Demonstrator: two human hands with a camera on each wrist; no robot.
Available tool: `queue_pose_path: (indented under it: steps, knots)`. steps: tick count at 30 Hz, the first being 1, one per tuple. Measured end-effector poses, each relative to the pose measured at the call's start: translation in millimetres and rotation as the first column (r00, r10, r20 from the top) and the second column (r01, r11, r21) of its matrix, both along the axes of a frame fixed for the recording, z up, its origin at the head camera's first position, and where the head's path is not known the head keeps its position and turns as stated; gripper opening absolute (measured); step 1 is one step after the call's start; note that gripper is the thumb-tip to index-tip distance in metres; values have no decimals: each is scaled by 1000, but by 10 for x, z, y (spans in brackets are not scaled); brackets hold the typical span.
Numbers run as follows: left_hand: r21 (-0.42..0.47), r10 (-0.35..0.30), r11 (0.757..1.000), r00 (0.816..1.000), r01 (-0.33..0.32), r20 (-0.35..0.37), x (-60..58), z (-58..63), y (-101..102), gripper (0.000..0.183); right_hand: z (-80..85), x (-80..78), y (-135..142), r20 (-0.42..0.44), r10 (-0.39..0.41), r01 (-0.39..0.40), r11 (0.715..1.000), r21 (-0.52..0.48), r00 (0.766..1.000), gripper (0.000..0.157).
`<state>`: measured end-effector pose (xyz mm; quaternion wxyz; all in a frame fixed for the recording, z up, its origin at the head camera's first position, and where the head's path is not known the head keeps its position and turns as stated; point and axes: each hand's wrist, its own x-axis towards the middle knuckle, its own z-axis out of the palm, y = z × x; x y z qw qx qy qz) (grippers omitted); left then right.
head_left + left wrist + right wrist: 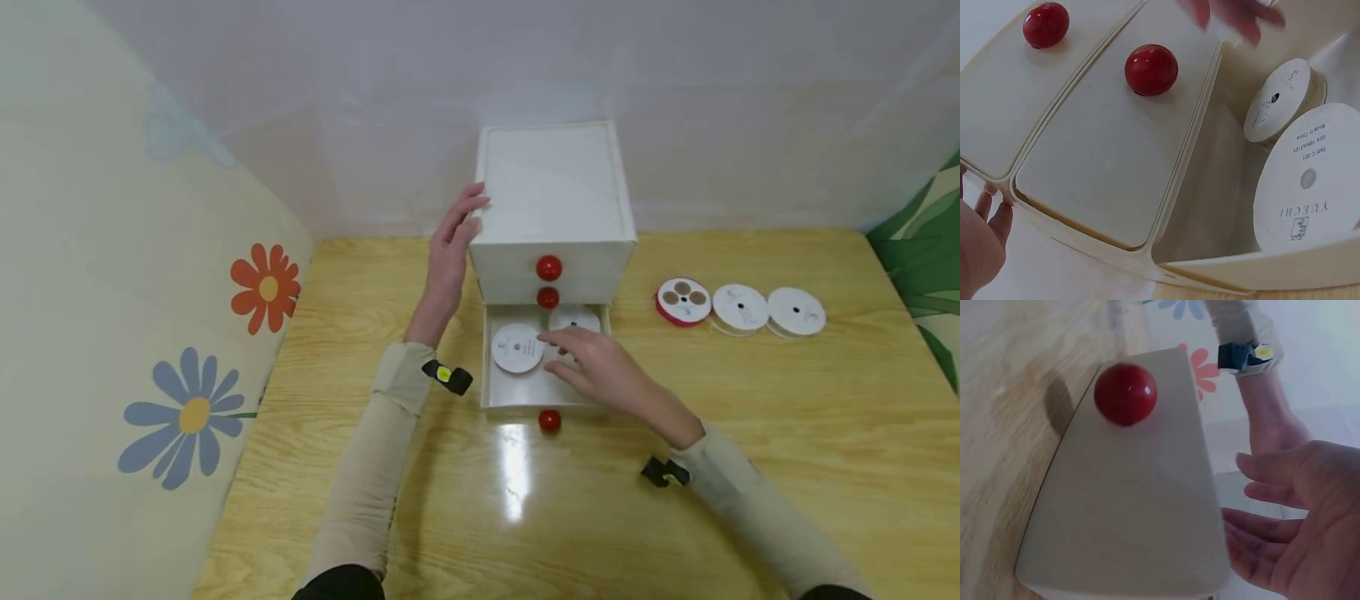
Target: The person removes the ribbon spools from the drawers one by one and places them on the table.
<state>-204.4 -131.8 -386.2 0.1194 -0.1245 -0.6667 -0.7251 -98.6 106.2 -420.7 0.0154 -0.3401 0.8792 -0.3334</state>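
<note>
A small white drawer cabinet (555, 183) with red knobs stands against the back, its bottom drawer (517, 392) pulled out. My left hand (450, 258) rests along the cabinet's left side, fingertips at the top edge. Over the right part of the drawer is my right hand (603, 367), fingers loosely extended and a gap between thumb and fingers. A white ribbon spool (517, 348) lies at the drawer's left, with a second spool (573, 317) behind it. Beneath my right fingers, a spool face with brown spots is partly hidden. The left wrist view shows printing on the larger spool (1310, 187).
To the right of the cabinet, a red-edged spool (683, 302) and two white spools (739, 308) lie in a row on the wooden table (750, 400). A flower-patterned panel (187, 417) borders the left side, and a pale curtain (375, 125) hangs behind.
</note>
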Motion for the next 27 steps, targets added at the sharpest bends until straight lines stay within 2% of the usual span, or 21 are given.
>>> queue_pose_path:
  steps: [3,7,17,27]
  knots:
    - [-9,-2,1000,1000,2,2,12,0,3,38,-43,-63,-21,42,2,-5,997,71,999,50]
    - [-17,-9,1000,1000,9,-5,19,1,3,38,-138,-142,-60,35,26,-30,993,111,999,56]
    - [-29,-19,999,999,18,-32,3,-12,-5,39,-293,-265,-168,4,108,-108,985,134,994,62]
    - [-34,-13,999,999,11,-35,-2,-18,-17,40,-378,-280,-259,45,126,-132,978,161,991,66]
